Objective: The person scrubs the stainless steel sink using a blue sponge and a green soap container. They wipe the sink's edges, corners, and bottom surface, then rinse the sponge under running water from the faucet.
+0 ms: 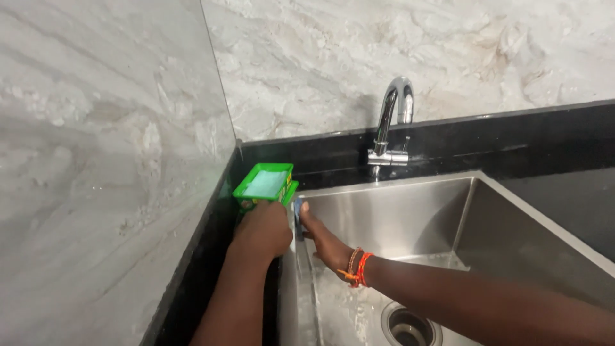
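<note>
Left hand [264, 229] closed around a green tub [264, 186], grip wrapped on its lower body with the open top tilted a little toward the camera and a pale block inside. Held at the black tabletop [448, 144] corner, just beside the left rim of the steel sink [410, 211]. Right hand [323, 238] reaching across from the right, forearm low over the basin, fingers pinched on a small blue-grey piece [298, 206], probably a scrub pad, though mostly hidden between the two hands. That piece pressed up against the tub's right side, so both grips meet at one spot: tub to the left and slightly above, right fingertips touching or very nearly touching it. Tub's long axis running roughly away from the camera toward the back wall. Left hand nearer the tub, already holding it. Orange and red thread bands [357, 268] on the right wrist. Beyond: chrome tap [391, 122] at the back edge, drain [409, 327] below, marble wall [96, 160] on two sides.
</note>
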